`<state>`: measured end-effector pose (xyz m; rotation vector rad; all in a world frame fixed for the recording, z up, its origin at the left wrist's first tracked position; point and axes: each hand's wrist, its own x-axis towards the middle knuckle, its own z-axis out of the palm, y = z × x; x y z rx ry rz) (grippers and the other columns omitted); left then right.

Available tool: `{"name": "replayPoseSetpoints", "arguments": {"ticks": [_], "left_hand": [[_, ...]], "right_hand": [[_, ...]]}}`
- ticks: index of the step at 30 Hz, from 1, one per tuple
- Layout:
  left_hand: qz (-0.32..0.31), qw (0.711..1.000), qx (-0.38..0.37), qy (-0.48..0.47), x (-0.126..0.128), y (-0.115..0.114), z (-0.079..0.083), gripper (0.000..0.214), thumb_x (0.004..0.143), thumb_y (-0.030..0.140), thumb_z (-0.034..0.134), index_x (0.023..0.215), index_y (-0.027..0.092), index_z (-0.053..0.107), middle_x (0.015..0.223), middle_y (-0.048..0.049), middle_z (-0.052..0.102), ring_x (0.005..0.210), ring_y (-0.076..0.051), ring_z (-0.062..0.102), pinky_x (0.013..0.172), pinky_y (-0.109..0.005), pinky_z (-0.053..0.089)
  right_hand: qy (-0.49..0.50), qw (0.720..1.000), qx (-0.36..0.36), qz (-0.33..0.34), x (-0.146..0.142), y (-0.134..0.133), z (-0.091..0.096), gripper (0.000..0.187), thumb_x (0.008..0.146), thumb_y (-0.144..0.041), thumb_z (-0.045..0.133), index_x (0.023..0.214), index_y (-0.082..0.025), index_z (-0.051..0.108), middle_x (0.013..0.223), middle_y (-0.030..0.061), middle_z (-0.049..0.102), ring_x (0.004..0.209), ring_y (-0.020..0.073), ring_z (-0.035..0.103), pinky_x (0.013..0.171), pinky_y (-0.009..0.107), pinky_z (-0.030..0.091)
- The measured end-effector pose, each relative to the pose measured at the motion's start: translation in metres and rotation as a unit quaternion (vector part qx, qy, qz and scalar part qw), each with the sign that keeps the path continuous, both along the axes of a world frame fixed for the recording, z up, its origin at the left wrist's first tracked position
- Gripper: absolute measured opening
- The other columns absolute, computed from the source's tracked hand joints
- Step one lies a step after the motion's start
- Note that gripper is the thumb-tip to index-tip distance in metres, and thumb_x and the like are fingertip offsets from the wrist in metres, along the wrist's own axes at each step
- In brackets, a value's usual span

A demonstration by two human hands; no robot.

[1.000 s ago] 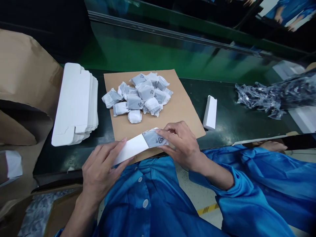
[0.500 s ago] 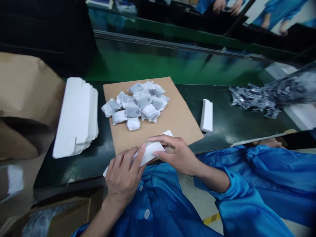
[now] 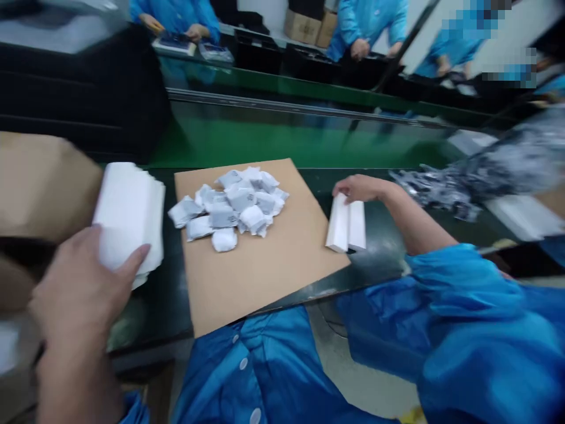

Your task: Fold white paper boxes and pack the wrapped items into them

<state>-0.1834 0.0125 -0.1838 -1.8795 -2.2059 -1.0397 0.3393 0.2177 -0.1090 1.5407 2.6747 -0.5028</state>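
My right hand reaches out to the right, fingers curled over the far end of a closed white box. That box lies right beside a second white box on the dark bench. My left hand, blurred, rests at the near edge of a stack of flat white cartons, thumb spread towards it and nothing in its grip. A pile of small grey-white wrapped packets lies on a brown cardboard sheet between my hands.
A green conveyor belt runs behind the bench. A heap of crumpled clear plastic bags lies at the right. A brown paper bag stands at the left. Other people in blue coats work across the belt.
The packet went into the white box. My right hand carried the box right and set it beside the other box. My left hand let go and moved left to the carton stack.
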Motion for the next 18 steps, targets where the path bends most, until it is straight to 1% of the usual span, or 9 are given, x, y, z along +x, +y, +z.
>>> {"name": "replayPoseSetpoints", "arguments": {"ticks": [2, 5, 7, 9, 10, 12, 14, 16, 18], "left_hand": [[0.14, 0.983, -0.117, 0.027, 0.017, -0.005, 0.017, 0.066, 0.078, 0.062, 0.062, 0.128, 0.02, 0.056, 0.131, -0.0103, 0.061, 0.115, -0.047, 0.057, 0.089, -0.069, 0.045], [0.183, 0.972, -0.136, 0.049, 0.031, -0.006, 0.031, 0.066, 0.081, 0.054, 0.062, 0.133, 0.014, 0.054, 0.133, -0.0155, 0.06, 0.117, -0.041, 0.059, 0.094, -0.058, 0.048], [0.201, 0.972, -0.11, 0.06, 0.031, -0.008, 0.033, 0.065, 0.081, 0.046, 0.065, 0.136, 0.014, 0.052, 0.134, -0.0167, 0.06, 0.118, -0.037, 0.059, 0.097, -0.052, 0.049], [0.201, 0.976, -0.053, 0.062, 0.033, -0.015, 0.032, 0.063, 0.081, 0.042, 0.065, 0.136, 0.014, 0.052, 0.133, -0.0164, 0.06, 0.119, -0.034, 0.06, 0.099, -0.046, 0.049], [0.193, 0.979, -0.015, 0.064, 0.035, -0.019, 0.032, 0.062, 0.082, 0.041, 0.065, 0.136, 0.014, 0.052, 0.133, -0.0163, 0.06, 0.12, -0.033, 0.059, 0.1, -0.044, 0.048], [0.172, 0.98, 0.061, 0.077, 0.042, -0.026, 0.031, 0.061, 0.082, 0.039, 0.065, 0.136, 0.014, 0.052, 0.132, -0.0154, 0.06, 0.122, -0.03, 0.058, 0.102, -0.04, 0.046], [0.157, 0.977, 0.117, 0.09, 0.048, -0.028, 0.03, 0.061, 0.082, 0.037, 0.066, 0.137, 0.016, 0.05, 0.133, -0.0141, 0.06, 0.123, -0.028, 0.057, 0.103, -0.038, 0.045], [0.152, 0.973, 0.148, 0.091, 0.05, -0.025, 0.03, 0.061, 0.082, 0.036, 0.067, 0.137, 0.017, 0.05, 0.132, -0.0142, 0.061, 0.122, -0.028, 0.058, 0.102, -0.039, 0.045], [0.152, 0.97, 0.171, 0.088, 0.049, -0.02, 0.029, 0.058, 0.081, 0.034, 0.067, 0.134, 0.015, 0.053, 0.129, -0.0166, 0.062, 0.12, -0.03, 0.059, 0.101, -0.041, 0.047]], "right_hand": [[0.018, 0.999, 0.031, 0.038, -0.007, 0.01, -0.011, 0.018, 0.077, -0.023, 0.068, 0.069, -0.009, 0.076, 0.057, 0.0015, 0.067, 0.049, 0.0029, 0.056, 0.054, 0.022, 0.034], [0.066, 0.986, 0.137, 0.064, -0.014, 0.012, -0.016, 0.04, 0.09, -0.034, 0.054, 0.064, -0.01, 0.073, 0.056, 0.0066, 0.066, 0.055, 0.0093, 0.06, 0.053, 0.025, 0.036], [0.093, 0.964, 0.244, 0.058, -0.032, -0.01, -0.013, 0.032, 0.091, -0.037, 0.057, 0.079, -0.014, 0.075, 0.074, 0.0119, 0.071, 0.071, 0.0196, 0.066, 0.06, 0.03, 0.044], [0.1, 0.937, 0.327, 0.072, -0.068, -0.055, -0.009, 0.027, 0.091, -0.035, 0.058, 0.107, -0.018, 0.07, 0.102, 0.0136, 0.072, 0.09, 0.0283, 0.067, 0.073, 0.04, 0.05], [0.144, 0.933, 0.314, 0.1, -0.092, -0.083, -0.007, 0.026, 0.091, -0.033, 0.057, 0.11, -0.019, 0.068, 0.108, 0.0127, 0.071, 0.094, 0.0288, 0.066, 0.077, 0.042, 0.051], [0.289, 0.93, 0.197, 0.11, -0.151, -0.136, -0.008, 0.025, 0.092, -0.027, 0.057, 0.115, -0.021, 0.064, 0.111, 0.0088, 0.07, 0.103, 0.0246, 0.066, 0.088, 0.041, 0.053], [0.395, 0.915, -0.017, 0.079, -0.212, -0.17, -0.015, 0.031, 0.092, -0.03, 0.059, 0.122, -0.023, 0.059, 0.111, 0.0066, 0.07, 0.095, 0.0179, 0.068, 0.083, 0.033, 0.056], [0.49, 0.857, -0.153, 0.036, -0.264, -0.18, -0.025, 0.046, 0.09, -0.034, 0.062, 0.132, -0.02, 0.05, 0.117, 0.0087, 0.066, 0.092, 0.0161, 0.067, 0.081, 0.032, 0.056], [0.533, 0.824, -0.194, -0.006, -0.3, -0.175, -0.034, 0.053, 0.086, -0.036, 0.065, 0.133, -0.017, 0.049, 0.12, 0.0111, 0.063, 0.091, 0.0167, 0.065, 0.085, 0.035, 0.054]]}}
